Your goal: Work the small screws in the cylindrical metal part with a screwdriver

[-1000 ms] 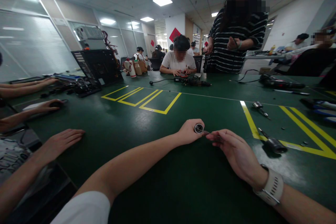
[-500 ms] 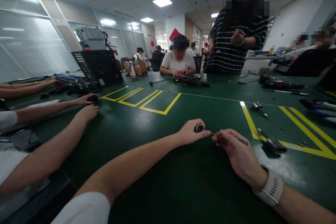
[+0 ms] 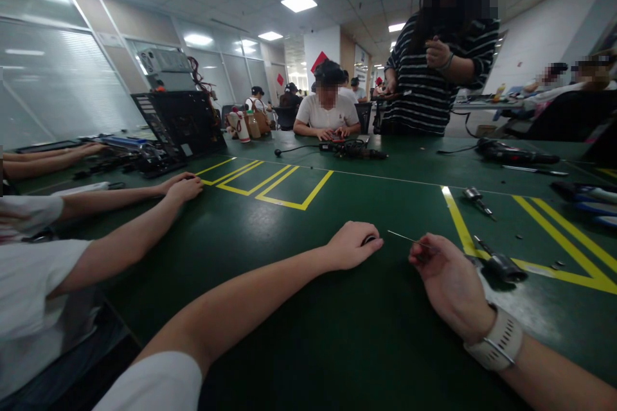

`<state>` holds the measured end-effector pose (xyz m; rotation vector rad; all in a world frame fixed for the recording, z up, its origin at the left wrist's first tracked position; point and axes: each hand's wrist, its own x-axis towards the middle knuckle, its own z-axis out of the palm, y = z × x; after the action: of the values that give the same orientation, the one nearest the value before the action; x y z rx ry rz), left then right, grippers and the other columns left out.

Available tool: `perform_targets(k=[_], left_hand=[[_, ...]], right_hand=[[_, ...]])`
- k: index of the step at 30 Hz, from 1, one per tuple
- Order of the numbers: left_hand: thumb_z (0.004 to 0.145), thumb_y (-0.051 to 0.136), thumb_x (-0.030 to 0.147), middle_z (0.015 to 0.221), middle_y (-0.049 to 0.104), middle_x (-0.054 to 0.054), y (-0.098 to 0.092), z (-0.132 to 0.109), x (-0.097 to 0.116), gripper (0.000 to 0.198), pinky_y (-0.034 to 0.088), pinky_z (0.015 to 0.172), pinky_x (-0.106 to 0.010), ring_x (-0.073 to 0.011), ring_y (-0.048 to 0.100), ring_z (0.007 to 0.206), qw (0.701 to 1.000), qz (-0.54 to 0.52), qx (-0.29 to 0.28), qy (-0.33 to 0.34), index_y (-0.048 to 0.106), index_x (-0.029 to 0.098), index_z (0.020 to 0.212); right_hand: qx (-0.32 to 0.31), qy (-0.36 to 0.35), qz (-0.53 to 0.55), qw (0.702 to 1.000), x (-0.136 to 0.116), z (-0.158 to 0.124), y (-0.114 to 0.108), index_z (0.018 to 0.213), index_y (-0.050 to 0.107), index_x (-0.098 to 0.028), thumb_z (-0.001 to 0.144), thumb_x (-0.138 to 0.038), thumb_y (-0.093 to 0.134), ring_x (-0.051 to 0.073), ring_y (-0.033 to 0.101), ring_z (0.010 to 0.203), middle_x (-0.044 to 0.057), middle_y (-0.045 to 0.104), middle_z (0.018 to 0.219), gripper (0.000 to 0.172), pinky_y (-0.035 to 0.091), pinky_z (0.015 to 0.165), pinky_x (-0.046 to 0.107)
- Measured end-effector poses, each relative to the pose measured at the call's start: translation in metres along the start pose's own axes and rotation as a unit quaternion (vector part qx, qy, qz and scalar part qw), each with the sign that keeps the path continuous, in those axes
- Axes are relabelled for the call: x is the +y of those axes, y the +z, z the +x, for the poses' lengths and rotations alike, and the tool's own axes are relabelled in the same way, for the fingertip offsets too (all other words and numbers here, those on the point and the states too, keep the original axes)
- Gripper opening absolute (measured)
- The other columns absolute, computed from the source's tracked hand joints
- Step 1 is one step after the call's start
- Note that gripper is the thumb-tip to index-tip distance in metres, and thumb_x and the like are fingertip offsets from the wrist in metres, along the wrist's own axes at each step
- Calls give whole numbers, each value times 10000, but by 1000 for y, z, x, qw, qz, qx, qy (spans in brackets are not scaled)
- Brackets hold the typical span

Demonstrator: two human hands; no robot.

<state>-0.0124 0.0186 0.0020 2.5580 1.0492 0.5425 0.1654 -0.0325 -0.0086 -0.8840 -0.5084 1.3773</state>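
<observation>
My left hand (image 3: 351, 245) is closed around a small dark round part (image 3: 369, 239) with a pale rim, which is mostly hidden by the fingers. To its right, my right hand (image 3: 446, 279) pinches a thin metal tool with a long narrow shaft (image 3: 401, 235), like a slim screwdriver. The shaft points toward my left hand, its tip a little apart from the round part. The tool's handle lies hidden in the palm. Beyond my right hand, a dark metal cylinder with a narrow shaft (image 3: 504, 266) lies on the green table (image 3: 270, 308).
A smaller shafted metal part (image 3: 475, 194) and small loose bits (image 3: 558, 264) lie among yellow tape lines. A power drill (image 3: 513, 153) and blue-handled pliers (image 3: 595, 196) are at the right. A co-worker's hands (image 3: 186, 187) rest at left, near a black computer case (image 3: 180, 125).
My right hand has drawn back to the right, taking the tool's tip out of the round part. My left fingers now cover more of that part. The co-worker's hands at left moved rightward.
</observation>
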Motion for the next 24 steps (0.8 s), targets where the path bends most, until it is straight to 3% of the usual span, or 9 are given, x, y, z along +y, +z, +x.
perform_targets(k=[4, 8, 19, 24], left_hand=[[869, 440, 324, 784, 563, -23, -1, -4, 13, 203, 362, 735, -308, -157, 509, 750, 983, 165, -37, 71, 558, 160, 843], [860, 451, 319, 782, 547, -37, 0, -7, 23, 195, 337, 720, -322, -170, 483, 738, 953, 270, -31, 135, 566, 171, 804], [892, 392, 349, 853, 566, -64, -3, -10, 35, 272, 313, 809, -365, -198, 486, 797, 879, 392, -5, 271, 579, 158, 841], [907, 282, 468, 862, 572, -70, -1, -9, 31, 432, 318, 817, -359, -201, 494, 811, 859, 407, 3, 311, 576, 154, 865]], right_hand=[[12, -26, -18, 999, 1, -1, 2, 674, 625, -201, 636, -237, 686, 124, 531, 650, -20, 569, 664, 80, 450, 528, 220], [13, -32, -25, 999, 2, -1, 4, 684, 626, -200, 614, -241, 706, 120, 536, 654, -21, 576, 675, 115, 456, 522, 207], [15, -27, -33, 999, 2, -2, 7, 672, 626, -197, 568, -259, 732, 121, 544, 645, -26, 583, 647, 160, 457, 513, 204], [20, -35, -41, 998, 2, -2, 7, 669, 628, -202, 554, -269, 740, 116, 546, 650, -34, 586, 665, 175, 455, 511, 195]])
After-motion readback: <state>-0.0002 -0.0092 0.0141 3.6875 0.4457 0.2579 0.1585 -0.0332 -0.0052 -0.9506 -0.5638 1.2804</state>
